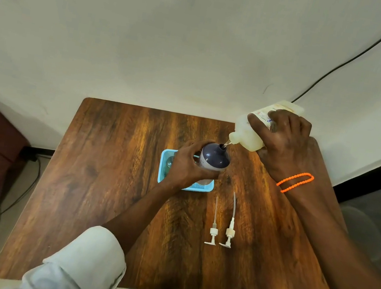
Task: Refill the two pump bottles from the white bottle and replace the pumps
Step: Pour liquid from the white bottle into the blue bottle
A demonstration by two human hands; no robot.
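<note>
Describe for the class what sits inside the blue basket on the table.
In the blue basket, a clear bottle shows at its far-left side. The left hand, gripping the dark-topped bottle, covers the rest.

White bottle (250, 129) label: illegible print.

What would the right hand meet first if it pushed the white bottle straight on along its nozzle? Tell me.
Probably the dark pump bottle: the white bottle in the right hand points at its open neck.

Plain room: wood table (102, 180), bare wall (152, 37)
</note>
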